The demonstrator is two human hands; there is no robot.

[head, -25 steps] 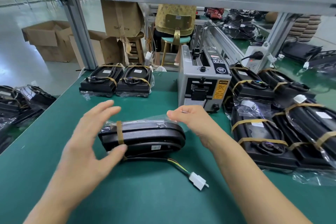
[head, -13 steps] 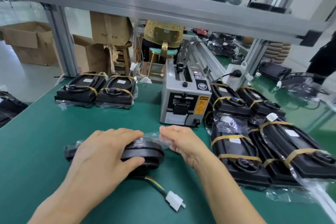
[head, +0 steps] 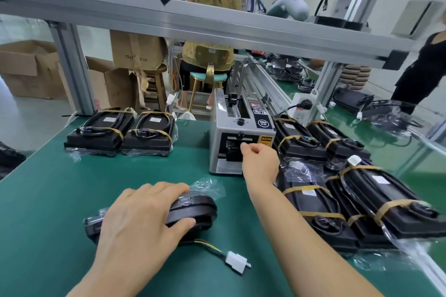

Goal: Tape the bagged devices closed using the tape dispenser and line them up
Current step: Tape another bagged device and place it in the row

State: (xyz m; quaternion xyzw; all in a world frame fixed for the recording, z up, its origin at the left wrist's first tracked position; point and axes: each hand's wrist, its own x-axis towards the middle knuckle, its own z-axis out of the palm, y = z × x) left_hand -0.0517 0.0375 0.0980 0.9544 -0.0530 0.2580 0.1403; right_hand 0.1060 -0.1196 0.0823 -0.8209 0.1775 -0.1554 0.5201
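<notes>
A black device in a clear bag (head: 195,210) lies on the green table (head: 48,195) in front of me, its wire ending in a white connector (head: 235,261). My left hand (head: 142,219) presses down on top of it. My right hand (head: 259,160) is up at the front slot of the grey tape dispenser (head: 239,137), fingers pinched together at the outlet; I cannot see a tape piece between them. Two taped bagged devices (head: 120,131) sit side by side at the far left of the table.
Several taped bagged devices (head: 337,190) are stacked on the right, beside the dispenser. An aluminium frame beam (head: 193,21) crosses overhead. A person sits on a stool (head: 208,79) beyond the table, and cardboard boxes (head: 29,67) stand at the back left.
My right hand left the bag's open end and rose to the dispenser's outlet. My left hand closed down over the device. The view tilted upward.
</notes>
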